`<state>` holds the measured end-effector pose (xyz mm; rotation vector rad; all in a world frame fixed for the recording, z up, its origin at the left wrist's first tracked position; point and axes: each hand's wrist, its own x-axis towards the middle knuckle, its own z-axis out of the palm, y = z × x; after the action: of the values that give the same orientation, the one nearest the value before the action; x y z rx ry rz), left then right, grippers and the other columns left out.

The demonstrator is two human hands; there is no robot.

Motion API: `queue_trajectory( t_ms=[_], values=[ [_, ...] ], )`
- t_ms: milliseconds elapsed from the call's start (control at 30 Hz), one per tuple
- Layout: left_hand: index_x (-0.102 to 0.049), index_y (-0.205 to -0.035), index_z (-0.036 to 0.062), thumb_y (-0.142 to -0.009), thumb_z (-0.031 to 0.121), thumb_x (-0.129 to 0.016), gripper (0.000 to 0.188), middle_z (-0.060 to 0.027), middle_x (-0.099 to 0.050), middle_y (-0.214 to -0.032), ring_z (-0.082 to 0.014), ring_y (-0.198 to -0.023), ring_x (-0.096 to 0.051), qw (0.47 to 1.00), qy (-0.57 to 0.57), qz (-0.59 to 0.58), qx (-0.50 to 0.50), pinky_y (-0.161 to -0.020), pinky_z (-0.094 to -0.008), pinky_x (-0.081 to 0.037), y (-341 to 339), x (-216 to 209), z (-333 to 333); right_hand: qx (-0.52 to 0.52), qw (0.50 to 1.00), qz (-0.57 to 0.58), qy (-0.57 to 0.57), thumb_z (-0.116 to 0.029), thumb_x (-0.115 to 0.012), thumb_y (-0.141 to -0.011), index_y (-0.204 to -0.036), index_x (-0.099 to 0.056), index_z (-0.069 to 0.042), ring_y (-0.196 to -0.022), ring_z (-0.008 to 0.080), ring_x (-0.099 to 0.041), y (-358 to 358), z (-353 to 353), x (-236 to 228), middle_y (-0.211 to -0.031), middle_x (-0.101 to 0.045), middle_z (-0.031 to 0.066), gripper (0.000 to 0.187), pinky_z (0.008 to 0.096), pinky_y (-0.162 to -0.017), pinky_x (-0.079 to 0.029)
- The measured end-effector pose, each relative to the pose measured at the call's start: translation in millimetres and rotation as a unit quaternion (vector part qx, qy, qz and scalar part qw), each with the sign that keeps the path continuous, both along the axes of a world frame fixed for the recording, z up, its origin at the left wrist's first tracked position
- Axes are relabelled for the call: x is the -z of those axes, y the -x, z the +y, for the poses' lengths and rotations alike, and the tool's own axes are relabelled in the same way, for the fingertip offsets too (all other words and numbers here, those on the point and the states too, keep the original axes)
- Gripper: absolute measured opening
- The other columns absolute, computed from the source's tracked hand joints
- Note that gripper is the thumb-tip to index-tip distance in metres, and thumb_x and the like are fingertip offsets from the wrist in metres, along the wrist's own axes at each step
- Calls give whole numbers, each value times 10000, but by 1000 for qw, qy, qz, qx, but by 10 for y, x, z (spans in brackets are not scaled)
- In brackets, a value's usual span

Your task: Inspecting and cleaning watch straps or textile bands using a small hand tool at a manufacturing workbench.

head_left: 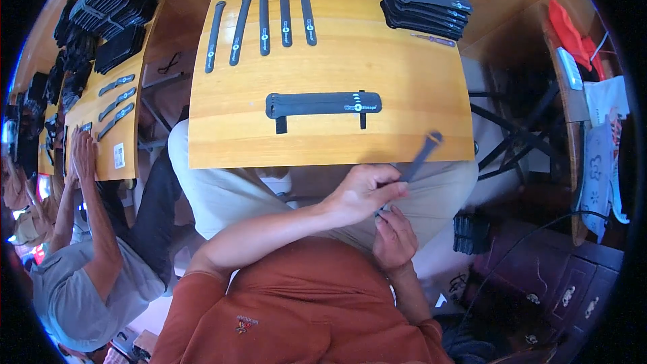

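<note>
My left hand (364,194) is closed around a dark grey strap (423,156), whose ringed upper end sticks out over the table's front edge and is slightly blurred. Just below, my right hand (394,236) pinches the strap's lower end, mostly hidden by the fingers. On the wooden table (323,148) in front of me lies a neat pile of grey straps (317,103), set across two short black bands (282,125). Farther back on the left, several single grey straps (264,21) are laid out side by side, ring ends away from me.
Bundled strap stacks (426,7) stand at the table's far right, beside a thin purple-handled tool (433,40). To my left, a co-worker's hands (82,155) are at another table (121,141) holding black stacks. A side shelf (571,101) carries bags on the right.
</note>
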<state>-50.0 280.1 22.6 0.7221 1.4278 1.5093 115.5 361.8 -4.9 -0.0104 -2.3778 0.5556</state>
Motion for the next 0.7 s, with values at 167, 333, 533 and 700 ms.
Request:
queue_trajectory(
  t_ms=[167,333,533,700],
  values=[
    [-717,-992,7,-1016,153,-641,167,-78,-755,-984,-98,-842,-680,976,-61,-47,-204,-739,-260,-560,253,-86,-418,-23,986,-95,135,49,-680,-830,-988,-704,-28,-812,325,-705,101,182,-95,-975,-705,164,177,406,-724,-590],
    [-716,-990,0,-999,157,-667,165,-69,-726,-847,-113,-710,-668,927,-62,-62,-365,-672,-261,-566,565,-64,-885,-28,967,-121,221,10,-727,-823,-965,-716,-17,-828,317,-704,374,367,-191,-967,-708,161,146,381,-748,-573],
    [-722,-997,-13,-974,140,-706,156,-42,-710,-808,-82,-689,-651,914,7,34,-403,-631,-221,-539,710,-14,-1151,4,931,-133,339,-32,-718,-891,-1010,-708,15,-797,189,-665,822,549,-268,-911,-703,116,128,292,-730,-525],
    [-719,-998,1,-992,155,-682,158,-28,-691,-815,-80,-707,-639,928,72,48,-363,-665,-219,-543,864,-75,-1243,10,933,-114,341,-50,-699,-931,-1022,-707,13,-775,135,-641,1205,612,-240,-898,-699,86,111,264,-686,-513]
  ],
)
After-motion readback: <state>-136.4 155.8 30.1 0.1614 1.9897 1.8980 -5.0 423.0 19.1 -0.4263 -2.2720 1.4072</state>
